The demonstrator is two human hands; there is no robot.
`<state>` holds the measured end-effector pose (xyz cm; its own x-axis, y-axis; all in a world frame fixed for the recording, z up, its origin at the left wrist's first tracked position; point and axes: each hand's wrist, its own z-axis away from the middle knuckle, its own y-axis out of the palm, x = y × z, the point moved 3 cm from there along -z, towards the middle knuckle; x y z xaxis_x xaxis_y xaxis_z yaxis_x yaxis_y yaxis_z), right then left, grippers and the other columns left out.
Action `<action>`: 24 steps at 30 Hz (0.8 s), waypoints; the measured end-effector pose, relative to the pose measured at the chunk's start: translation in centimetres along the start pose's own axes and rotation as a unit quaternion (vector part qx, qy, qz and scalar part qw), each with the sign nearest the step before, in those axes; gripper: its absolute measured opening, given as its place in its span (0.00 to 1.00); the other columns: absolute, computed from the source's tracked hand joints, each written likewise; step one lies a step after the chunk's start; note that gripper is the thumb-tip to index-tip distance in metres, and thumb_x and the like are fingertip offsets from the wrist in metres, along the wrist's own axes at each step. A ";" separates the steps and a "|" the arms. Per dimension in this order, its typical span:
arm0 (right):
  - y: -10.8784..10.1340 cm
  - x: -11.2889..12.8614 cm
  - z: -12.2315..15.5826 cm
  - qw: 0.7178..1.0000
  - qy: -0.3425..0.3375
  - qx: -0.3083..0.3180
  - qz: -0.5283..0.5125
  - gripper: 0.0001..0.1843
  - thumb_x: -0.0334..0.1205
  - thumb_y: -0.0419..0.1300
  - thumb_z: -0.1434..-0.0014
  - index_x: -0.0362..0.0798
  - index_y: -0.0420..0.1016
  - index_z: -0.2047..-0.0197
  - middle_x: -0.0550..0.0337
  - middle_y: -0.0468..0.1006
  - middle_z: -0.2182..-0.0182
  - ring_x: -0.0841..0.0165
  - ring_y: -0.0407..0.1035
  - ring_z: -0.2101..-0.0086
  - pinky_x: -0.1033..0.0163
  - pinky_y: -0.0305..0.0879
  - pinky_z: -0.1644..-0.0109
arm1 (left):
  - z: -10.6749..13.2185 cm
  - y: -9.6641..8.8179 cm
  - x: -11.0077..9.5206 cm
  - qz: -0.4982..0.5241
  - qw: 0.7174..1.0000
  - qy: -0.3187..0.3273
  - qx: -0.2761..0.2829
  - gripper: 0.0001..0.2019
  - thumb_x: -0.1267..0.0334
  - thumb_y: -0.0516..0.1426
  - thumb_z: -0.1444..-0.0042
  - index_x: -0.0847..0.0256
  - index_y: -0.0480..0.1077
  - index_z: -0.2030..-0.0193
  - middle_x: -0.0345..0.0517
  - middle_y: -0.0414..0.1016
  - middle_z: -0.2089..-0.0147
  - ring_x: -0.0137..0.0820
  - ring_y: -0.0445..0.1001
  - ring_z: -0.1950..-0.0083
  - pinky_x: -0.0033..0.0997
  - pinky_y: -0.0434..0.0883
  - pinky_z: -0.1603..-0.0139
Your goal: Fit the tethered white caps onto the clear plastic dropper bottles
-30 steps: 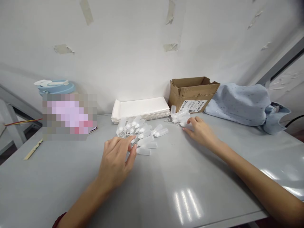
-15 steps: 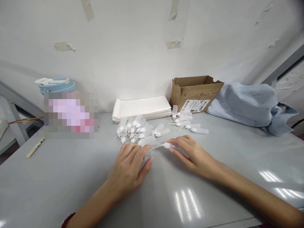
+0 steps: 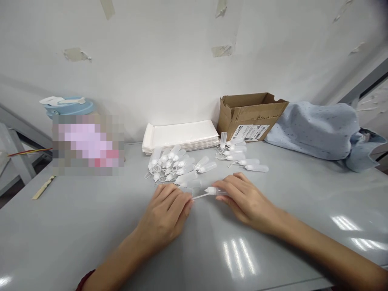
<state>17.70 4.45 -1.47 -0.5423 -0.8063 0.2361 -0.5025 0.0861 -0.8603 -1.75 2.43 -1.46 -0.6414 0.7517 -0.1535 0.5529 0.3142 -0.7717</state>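
Note:
My right hand [image 3: 244,196] grips a small clear squeeze bottle with a white pointed tip [image 3: 211,190], held on its side with the tip facing left. From the tip a thin white strap [image 3: 200,196] stretches left to my left hand [image 3: 169,208], whose thumb and index finger pinch its end. Just beyond my left fingers lies a pile of similar bottles [image 3: 171,163] with white tips and loose straps. A smaller group of these bottles [image 3: 239,155] rests farther right, before the cardboard box.
Behind the pile is a stack of white padded envelopes [image 3: 182,135]. An open cardboard box [image 3: 251,117] stands right of it, beside a light blue cloth [image 3: 315,129]. At left are a blue-lidded container [image 3: 68,107], partly blurred, and a pale strip [image 3: 44,187] on the grey table [image 3: 121,202].
My left thumb and index finger have closed on the strap's end, and the strap now runs taut between my hands. The bottle in my right hand has shifted slightly down.

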 end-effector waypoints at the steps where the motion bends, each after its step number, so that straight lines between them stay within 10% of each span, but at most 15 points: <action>1: -0.1 -0.4 0.0 1.000 0.009 -0.001 0.001 0.10 0.33 0.48 0.35 0.41 0.66 0.53 0.51 0.75 0.67 0.64 0.68 0.67 0.56 0.62 0.61 | 0.1 0.0 0.2 0.002 1.000 0.002 -0.003 0.05 0.75 0.52 0.42 0.64 0.67 0.66 0.44 0.70 0.75 0.33 0.63 0.69 0.33 0.60 0.69; 14: -0.8 0.1 -0.1 0.990 0.067 0.009 -0.127 0.10 0.34 0.49 0.35 0.43 0.66 0.52 0.53 0.76 0.65 0.66 0.70 0.66 0.59 0.65 0.60 | 0.2 -0.4 0.6 0.077 0.995 -0.052 -0.026 0.12 0.73 0.55 0.42 0.66 0.65 0.50 0.43 0.70 0.70 0.31 0.67 0.67 0.35 0.66 0.63; 24: -1.0 0.1 -0.2 0.973 0.121 0.040 -0.191 0.10 0.35 0.50 0.35 0.45 0.68 0.53 0.55 0.77 0.62 0.66 0.71 0.63 0.61 0.64 0.58 | 0.0 -0.5 0.4 0.145 0.979 -0.139 0.015 0.06 0.73 0.52 0.41 0.60 0.69 0.62 0.40 0.73 0.68 0.28 0.68 0.67 0.29 0.66 0.64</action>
<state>18.06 4.39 -0.51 -0.4747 -0.6079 0.6365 -0.6493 -0.2463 -0.7195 -2.28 2.59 -1.10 -0.5817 0.6185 -0.5283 0.7201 0.0897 -0.6880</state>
